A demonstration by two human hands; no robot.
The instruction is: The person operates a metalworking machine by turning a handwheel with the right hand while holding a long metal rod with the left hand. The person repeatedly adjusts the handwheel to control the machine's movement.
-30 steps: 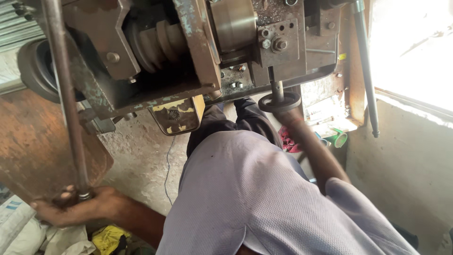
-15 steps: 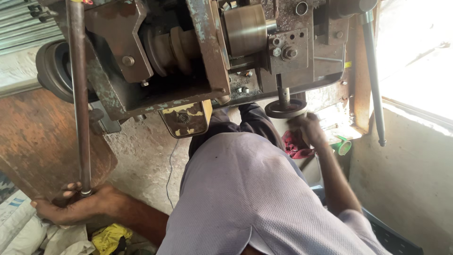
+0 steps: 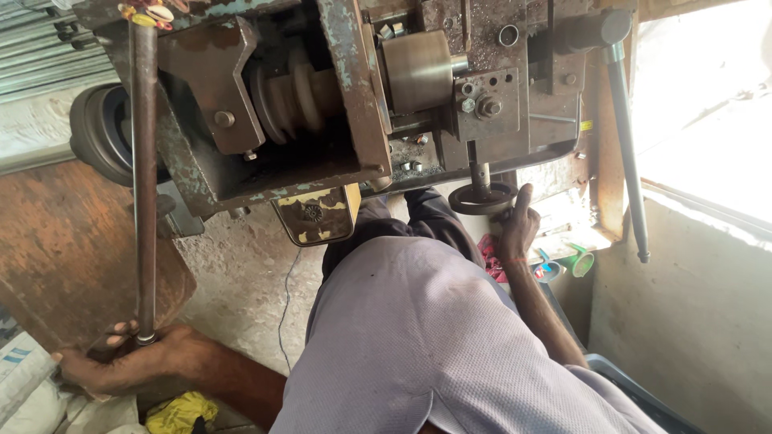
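The left hand [image 3: 133, 362] is clenched round the foot of the long lever [image 3: 145, 177], while the right hand [image 3: 517, 229] grasps the handwheel [image 3: 481, 198] under the lathe [image 3: 338, 96]. The work looks mid-adjustment; the next move probably calls for a steady lever and a small, even turn of the wheel.

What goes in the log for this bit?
left hand: grips long lever end | right hand: on round handwheel | machine: old lathe

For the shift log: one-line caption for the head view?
Left hand grips the long lever rod; right hand rests on the lathe's handwheel.
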